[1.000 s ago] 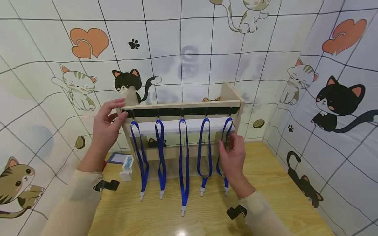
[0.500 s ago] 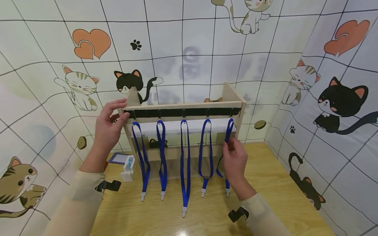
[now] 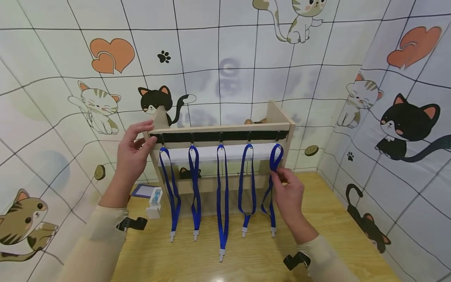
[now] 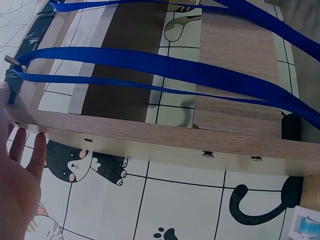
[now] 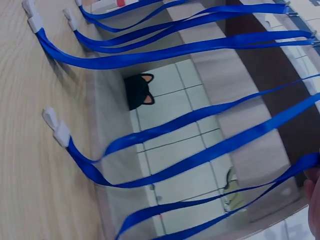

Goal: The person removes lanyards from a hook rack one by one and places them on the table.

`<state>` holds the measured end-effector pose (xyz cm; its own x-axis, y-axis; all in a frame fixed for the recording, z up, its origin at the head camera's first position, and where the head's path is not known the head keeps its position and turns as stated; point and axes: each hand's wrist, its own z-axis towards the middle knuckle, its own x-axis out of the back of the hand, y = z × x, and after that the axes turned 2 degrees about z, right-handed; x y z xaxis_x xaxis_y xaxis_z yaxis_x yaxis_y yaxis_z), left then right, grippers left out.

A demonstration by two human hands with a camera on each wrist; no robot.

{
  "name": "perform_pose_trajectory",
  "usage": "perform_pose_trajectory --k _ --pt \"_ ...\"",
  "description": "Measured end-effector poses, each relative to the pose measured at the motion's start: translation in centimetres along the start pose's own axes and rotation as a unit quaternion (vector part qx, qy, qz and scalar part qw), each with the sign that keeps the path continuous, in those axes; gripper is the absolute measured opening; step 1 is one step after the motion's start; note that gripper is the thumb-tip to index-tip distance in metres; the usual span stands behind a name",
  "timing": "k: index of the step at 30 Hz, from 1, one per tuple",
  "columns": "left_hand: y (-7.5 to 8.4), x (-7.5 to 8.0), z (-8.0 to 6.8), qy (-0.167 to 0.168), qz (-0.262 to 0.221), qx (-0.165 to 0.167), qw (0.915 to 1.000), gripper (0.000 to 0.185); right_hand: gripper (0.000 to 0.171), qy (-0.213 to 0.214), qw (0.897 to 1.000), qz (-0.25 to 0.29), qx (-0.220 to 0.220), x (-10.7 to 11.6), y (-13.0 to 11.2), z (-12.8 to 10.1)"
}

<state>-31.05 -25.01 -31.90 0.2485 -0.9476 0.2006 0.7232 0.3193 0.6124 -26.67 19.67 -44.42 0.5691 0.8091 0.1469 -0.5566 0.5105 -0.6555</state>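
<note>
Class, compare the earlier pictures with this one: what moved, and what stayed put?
The right hand slid up the rightmost blue lanyard, pinching it nearer its hook. The left hand stayed on the wooden rack, and the other four lanyards hang as before.

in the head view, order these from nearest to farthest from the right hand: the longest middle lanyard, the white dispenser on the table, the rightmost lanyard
1. rightmost lanyard: pinched by the right hand, at the rack's right end.
2. longest middle lanyard: centre of the rack.
3. white dispenser: on the table, left of the rack.

Lanyards on rack (tabletop) — abreast
</note>
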Motion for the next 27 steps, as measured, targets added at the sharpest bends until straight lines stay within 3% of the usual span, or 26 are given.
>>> perform_pose_trajectory --k 13,27 --pt "-0.1 -0.1 0.0 0.007 -0.005 0.001 1.0000 0.031 0.019 -0.034 0.999 -0.007 -0.013 3.0 -2.6 2.8" --pt "-0.2 -0.1 0.0 0.007 -0.004 -0.001 1.0000 0.031 0.020 -0.079 0.994 -0.050 0.063 8.3 -4.2 8.7"
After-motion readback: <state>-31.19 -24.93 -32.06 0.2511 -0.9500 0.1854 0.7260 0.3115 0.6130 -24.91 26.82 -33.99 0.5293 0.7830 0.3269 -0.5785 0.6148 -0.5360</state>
